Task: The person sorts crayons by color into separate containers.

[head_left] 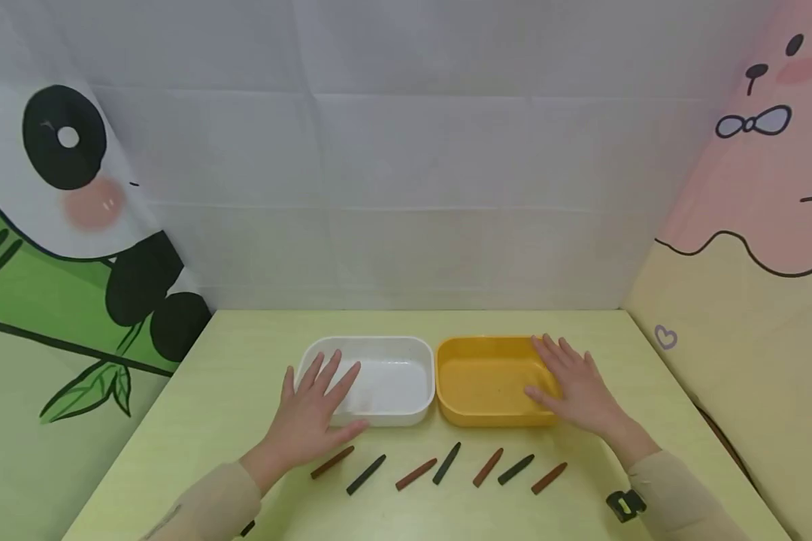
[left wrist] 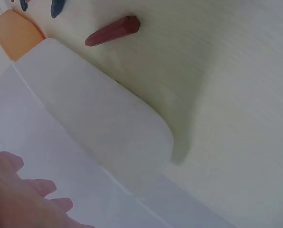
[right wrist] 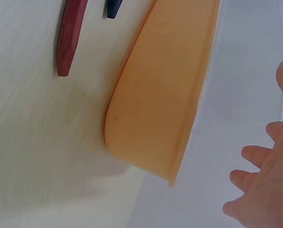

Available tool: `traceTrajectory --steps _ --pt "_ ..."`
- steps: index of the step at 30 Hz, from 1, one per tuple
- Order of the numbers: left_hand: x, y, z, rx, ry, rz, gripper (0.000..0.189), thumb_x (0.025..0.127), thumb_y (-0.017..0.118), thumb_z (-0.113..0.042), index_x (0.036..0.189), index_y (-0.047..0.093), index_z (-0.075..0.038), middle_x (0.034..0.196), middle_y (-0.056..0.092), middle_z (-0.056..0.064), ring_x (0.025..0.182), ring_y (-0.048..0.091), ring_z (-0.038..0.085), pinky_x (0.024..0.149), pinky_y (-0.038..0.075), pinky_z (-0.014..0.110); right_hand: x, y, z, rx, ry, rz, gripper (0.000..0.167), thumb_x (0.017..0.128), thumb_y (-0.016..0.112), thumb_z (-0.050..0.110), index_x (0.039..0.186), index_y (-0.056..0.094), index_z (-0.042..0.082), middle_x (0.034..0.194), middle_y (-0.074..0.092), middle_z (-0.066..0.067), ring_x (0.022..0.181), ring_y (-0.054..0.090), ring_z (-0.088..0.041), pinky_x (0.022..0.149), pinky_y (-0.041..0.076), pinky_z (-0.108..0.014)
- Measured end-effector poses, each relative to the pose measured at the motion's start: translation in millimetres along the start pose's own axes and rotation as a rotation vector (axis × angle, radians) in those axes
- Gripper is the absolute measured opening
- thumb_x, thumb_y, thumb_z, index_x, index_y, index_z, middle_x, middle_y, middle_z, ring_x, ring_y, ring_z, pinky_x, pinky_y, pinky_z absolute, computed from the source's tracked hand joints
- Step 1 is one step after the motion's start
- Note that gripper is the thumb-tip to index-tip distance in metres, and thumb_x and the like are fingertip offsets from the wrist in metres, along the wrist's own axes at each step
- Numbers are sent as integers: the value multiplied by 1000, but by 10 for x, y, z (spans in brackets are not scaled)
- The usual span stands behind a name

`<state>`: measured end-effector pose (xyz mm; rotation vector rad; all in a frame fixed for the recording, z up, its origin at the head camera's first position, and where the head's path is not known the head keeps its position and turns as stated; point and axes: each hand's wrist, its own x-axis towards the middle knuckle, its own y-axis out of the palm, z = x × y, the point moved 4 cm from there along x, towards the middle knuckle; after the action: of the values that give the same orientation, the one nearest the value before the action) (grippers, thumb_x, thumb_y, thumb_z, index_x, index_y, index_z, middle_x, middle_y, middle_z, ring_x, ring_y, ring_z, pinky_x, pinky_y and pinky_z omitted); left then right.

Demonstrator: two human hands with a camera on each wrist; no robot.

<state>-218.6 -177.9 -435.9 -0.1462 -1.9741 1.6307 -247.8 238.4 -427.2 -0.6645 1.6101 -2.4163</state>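
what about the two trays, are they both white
No, the white tray stands beside a yellow tray.

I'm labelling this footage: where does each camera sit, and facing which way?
Head: on the person's head, facing forward and down at a rounded plastic-looking white tray, a matching yellow tray and seven tapered red or dark sticks; left hand, right hand and beige sleeves show.
Left wrist: on that wrist, facing the white tray's side; the left hand's fingers show, lower left.
Right wrist: likewise, facing the yellow tray's side; the right hand's fingers, lower right.
Both wrist views share the yellow tray.
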Motion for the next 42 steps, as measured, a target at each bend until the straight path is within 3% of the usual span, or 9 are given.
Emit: traceTrajectory --steps 10,14,19,31,36,42 --pt "-106 5 47 -21 26 -33 83 86 62 -64 152 42 -18 153 39 17 140 31 43 103 20 75 -40 -26 -177 169 7 -61 77 93 69 31 153 32 -1 153 32 -29 138 25 -55 105 19 -74" --pt "-158 34 71 -49 32 -48 85 83 68 -61 152 42 -16 152 41 16 139 34 42 103 22 73 -68 -45 -263 250 53 -82 75 93 70 26 153 32 -1 150 36 -29 134 31 -55 103 27 -71" --pt "-213 56 100 -84 28 -43 86 82 71 -57 151 42 -14 151 43 14 138 37 38 106 24 68 -112 -69 -376 336 164 -48 75 96 67 28 156 27 5 153 33 -28 133 35 -54 102 30 -69" --pt "-354 51 168 -153 86 -133 83 76 81 -52 144 53 -13 139 56 10 122 56 30 94 49 51 -142 -30 -632 560 290 22 73 102 58 29 158 19 4 152 32 -31 134 36 -51 103 35 -63" --pt "-402 56 183 -166 124 -171 79 71 86 -43 139 58 -13 134 61 8 116 59 29 95 48 47 -145 -13 -728 644 319 51 73 103 56 29 158 17 2 152 31 -31 136 34 -50 106 33 -60" --pt "-430 62 196 -179 157 -201 79 71 86 -42 139 59 -12 134 60 6 117 58 28 96 47 46 -149 18 -837 721 342 75 72 104 53 28 157 14 1 152 30 -31 136 34 -49 102 44 -45"
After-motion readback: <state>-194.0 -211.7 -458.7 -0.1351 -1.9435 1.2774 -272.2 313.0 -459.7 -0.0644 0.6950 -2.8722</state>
